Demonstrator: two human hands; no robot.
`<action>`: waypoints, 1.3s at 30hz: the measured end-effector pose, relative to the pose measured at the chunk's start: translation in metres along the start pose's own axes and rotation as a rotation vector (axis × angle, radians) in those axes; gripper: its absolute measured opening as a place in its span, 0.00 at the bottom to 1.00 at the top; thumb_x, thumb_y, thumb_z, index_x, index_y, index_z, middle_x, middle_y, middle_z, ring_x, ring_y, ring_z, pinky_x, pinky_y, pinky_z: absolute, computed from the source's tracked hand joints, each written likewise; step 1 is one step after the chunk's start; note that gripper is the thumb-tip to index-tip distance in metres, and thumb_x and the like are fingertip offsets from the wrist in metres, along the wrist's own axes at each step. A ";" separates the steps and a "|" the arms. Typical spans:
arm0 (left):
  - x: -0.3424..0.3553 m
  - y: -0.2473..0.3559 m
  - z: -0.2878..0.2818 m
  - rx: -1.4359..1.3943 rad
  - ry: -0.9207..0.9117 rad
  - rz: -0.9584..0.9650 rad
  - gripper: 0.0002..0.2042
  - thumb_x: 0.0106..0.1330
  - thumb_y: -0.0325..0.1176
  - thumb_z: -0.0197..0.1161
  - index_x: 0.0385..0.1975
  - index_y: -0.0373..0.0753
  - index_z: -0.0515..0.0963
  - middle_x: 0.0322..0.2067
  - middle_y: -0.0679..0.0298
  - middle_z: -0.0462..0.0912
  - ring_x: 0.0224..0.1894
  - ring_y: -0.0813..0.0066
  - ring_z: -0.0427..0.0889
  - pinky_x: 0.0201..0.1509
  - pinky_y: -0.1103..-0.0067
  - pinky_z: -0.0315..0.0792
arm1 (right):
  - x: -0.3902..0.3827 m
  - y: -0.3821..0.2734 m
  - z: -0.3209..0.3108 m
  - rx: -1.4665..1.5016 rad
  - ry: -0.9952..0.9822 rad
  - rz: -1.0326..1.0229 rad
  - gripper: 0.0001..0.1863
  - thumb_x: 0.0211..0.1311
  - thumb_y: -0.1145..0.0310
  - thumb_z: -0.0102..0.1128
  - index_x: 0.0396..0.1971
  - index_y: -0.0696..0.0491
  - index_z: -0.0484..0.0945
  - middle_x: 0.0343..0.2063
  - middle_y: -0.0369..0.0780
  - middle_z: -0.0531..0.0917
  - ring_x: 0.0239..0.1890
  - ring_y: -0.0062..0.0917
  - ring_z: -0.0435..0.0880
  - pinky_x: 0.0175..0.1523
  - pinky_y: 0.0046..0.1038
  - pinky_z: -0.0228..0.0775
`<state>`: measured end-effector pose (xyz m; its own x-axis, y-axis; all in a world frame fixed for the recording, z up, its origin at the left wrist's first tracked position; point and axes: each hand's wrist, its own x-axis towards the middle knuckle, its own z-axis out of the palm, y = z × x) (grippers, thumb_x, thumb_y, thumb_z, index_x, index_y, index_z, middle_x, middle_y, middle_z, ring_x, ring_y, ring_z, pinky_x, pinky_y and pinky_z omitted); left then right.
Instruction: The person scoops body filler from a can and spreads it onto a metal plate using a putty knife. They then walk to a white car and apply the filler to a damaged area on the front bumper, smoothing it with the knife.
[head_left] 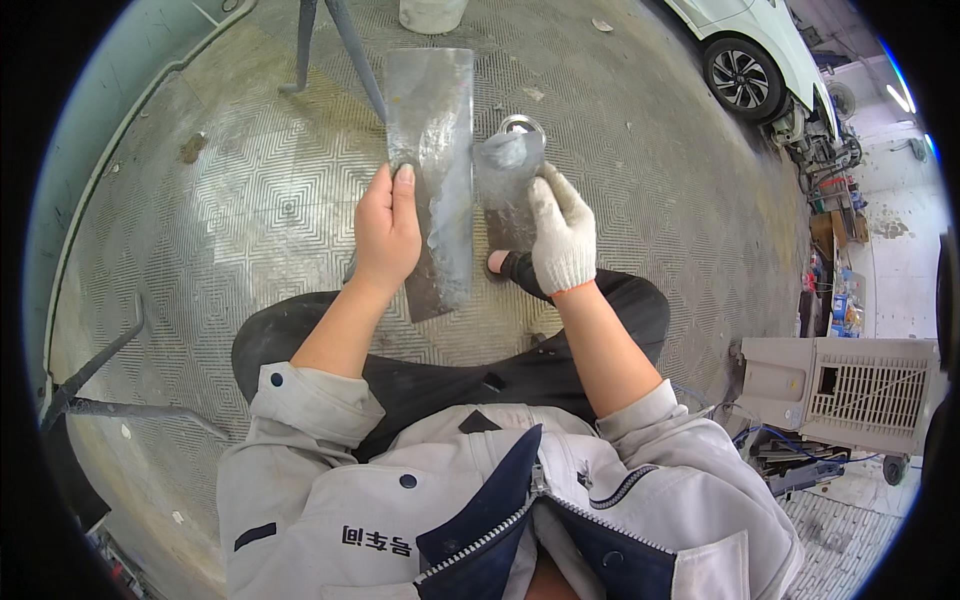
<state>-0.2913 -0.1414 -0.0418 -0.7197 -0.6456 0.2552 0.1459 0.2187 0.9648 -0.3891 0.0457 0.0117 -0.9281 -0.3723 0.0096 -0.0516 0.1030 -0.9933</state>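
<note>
A long, flat grey metal plate (422, 110) stands lengthwise in front of me, smeared with pale putty (448, 205). My bare left hand (388, 225) grips it by the left edge, thumb on top. In a white knitted glove, my right hand (565, 235) pinches a smaller flat metal putty spreader (507, 195) by its right edge. A bluish-white lump of putty (508, 150) sits at the spreader's far end. The two sheets are close side by side. Just past the spreader, partly hidden by it, shows the rim of a round tin (523, 122).
Grey metal stand legs (350, 55) rise ahead, beside a white bucket (432, 15). More stand legs (140, 408) are at the left. A white car (745, 75) with parts off stands far right. A beige slatted machine (840, 392) is nearer right, among cables.
</note>
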 end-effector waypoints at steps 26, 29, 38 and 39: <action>0.003 -0.008 -0.003 0.188 0.170 0.227 0.14 0.88 0.36 0.53 0.36 0.34 0.73 0.19 0.64 0.68 0.20 0.78 0.64 0.26 0.73 0.61 | -0.010 -0.014 0.008 -0.546 -0.406 -0.148 0.28 0.60 0.70 0.80 0.62 0.57 0.86 0.64 0.46 0.81 0.62 0.34 0.86 0.66 0.33 0.80; 0.004 -0.008 -0.005 0.179 0.161 0.157 0.15 0.88 0.36 0.52 0.37 0.35 0.73 0.20 0.68 0.67 0.22 0.80 0.62 0.27 0.75 0.59 | -0.011 -0.016 0.007 -0.308 -0.326 -0.032 0.28 0.61 0.73 0.78 0.62 0.58 0.85 0.62 0.43 0.83 0.61 0.31 0.85 0.66 0.32 0.80; 0.011 -0.011 -0.009 -0.117 0.249 0.002 0.18 0.89 0.39 0.53 0.31 0.39 0.70 0.23 0.76 0.63 0.27 0.85 0.59 0.31 0.79 0.59 | -0.011 0.022 0.013 -0.296 -0.414 0.193 0.27 0.64 0.63 0.79 0.61 0.58 0.86 0.58 0.44 0.88 0.59 0.30 0.88 0.67 0.31 0.80; 0.009 -0.010 -0.008 -0.029 0.240 0.055 0.18 0.89 0.39 0.53 0.31 0.39 0.70 0.23 0.74 0.64 0.27 0.85 0.60 0.31 0.78 0.59 | -0.011 0.023 0.010 -0.406 -0.412 0.150 0.27 0.65 0.63 0.78 0.61 0.58 0.86 0.57 0.44 0.88 0.58 0.30 0.89 0.66 0.31 0.80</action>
<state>-0.2938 -0.1551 -0.0488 -0.5287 -0.7894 0.3120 0.2026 0.2396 0.9495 -0.3762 0.0428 -0.0127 -0.7211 -0.6449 -0.2533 -0.1428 0.4960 -0.8565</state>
